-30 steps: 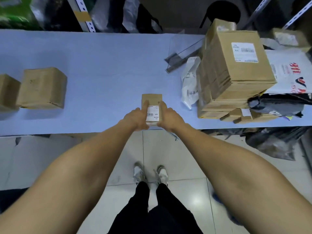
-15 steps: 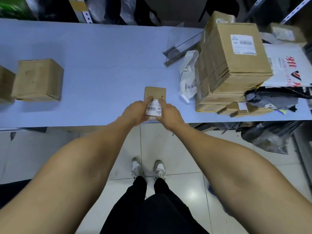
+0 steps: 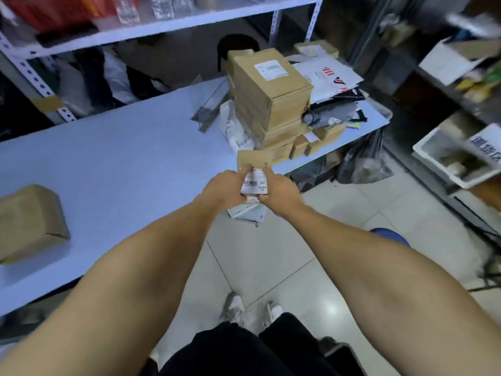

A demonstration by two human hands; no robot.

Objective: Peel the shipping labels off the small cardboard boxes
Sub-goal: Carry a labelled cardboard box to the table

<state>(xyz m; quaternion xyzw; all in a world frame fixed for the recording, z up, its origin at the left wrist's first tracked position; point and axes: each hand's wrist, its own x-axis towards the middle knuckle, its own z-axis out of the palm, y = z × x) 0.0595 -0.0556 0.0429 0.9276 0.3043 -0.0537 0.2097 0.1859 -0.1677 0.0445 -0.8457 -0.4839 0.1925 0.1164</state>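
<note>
A small brown cardboard box [image 3: 253,158] is held in front of me, past the table's near edge. Its white shipping label [image 3: 254,184] with a barcode curls away from the box toward me. My left hand [image 3: 223,187] grips the box and label from the left. My right hand [image 3: 279,189] grips them from the right. The fingertips of both hands are hidden behind the label. A stack of larger cardboard boxes [image 3: 271,96] stands at the table's right end, its top box carrying a white label [image 3: 270,68].
The pale blue table [image 3: 122,164] holds a bare brown box [image 3: 29,221] at the left. Mailer bags [image 3: 325,77] lie behind the stack. White papers [image 3: 248,213] lie on the tiled floor under my hands. Shelving [image 3: 162,23] stands behind; bins [image 3: 455,158] at the right.
The view has swung to the right and the table now looks slanted. My hands stay on the small box, and the label has curled further off it.
</note>
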